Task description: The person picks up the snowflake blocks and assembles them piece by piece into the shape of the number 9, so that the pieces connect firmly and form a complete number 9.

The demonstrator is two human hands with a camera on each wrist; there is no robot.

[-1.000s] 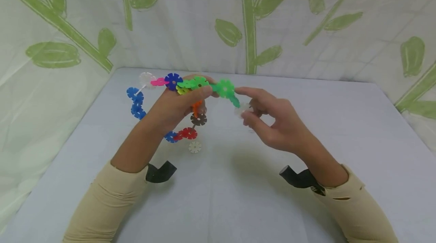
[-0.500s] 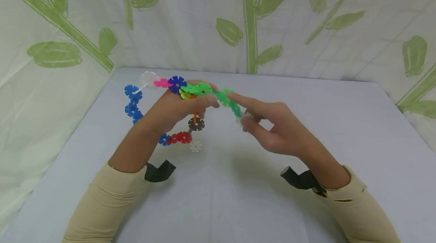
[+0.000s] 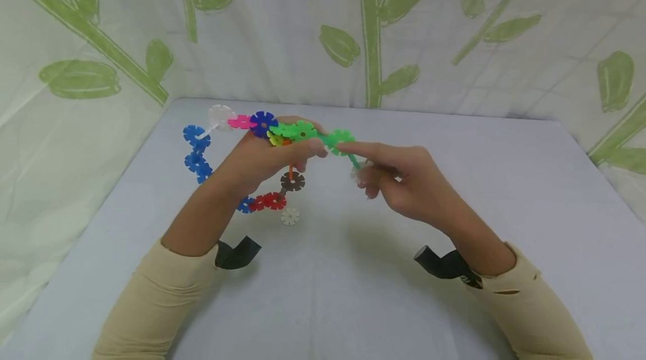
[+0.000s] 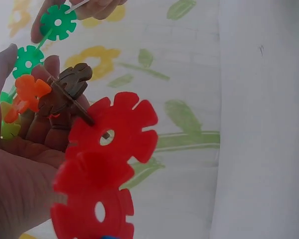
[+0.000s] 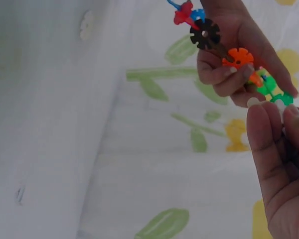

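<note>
A looped chain of flower-shaped interlocking plastic discs hangs above the table. My left hand (image 3: 257,161) grips it among the green discs (image 3: 303,130), thumb on top. Blue discs (image 3: 195,152) trail left of the wrist; a brown disc (image 3: 292,181) and red discs (image 3: 272,201) hang below the palm. My right hand (image 3: 406,178) pinches a clear white disc (image 3: 355,172) at the chain's right end, mostly hidden by the fingers. Its index finger lies straight against the last bright green disc (image 3: 339,135). In the left wrist view, red discs (image 4: 134,122) are close to the camera.
One loose white disc (image 3: 290,216) is beneath the chain in the head view. The white-covered table (image 3: 479,192) meets a white curtain (image 3: 282,57) with painted green leaves at the back. Black curved wrist mounts (image 3: 237,253) stick out from both sleeves.
My right hand has shifted slightly down, and its index finger has straightened onto the bright green disc. The right end of the chain has dipped a little; my left hand keeps its grip.
</note>
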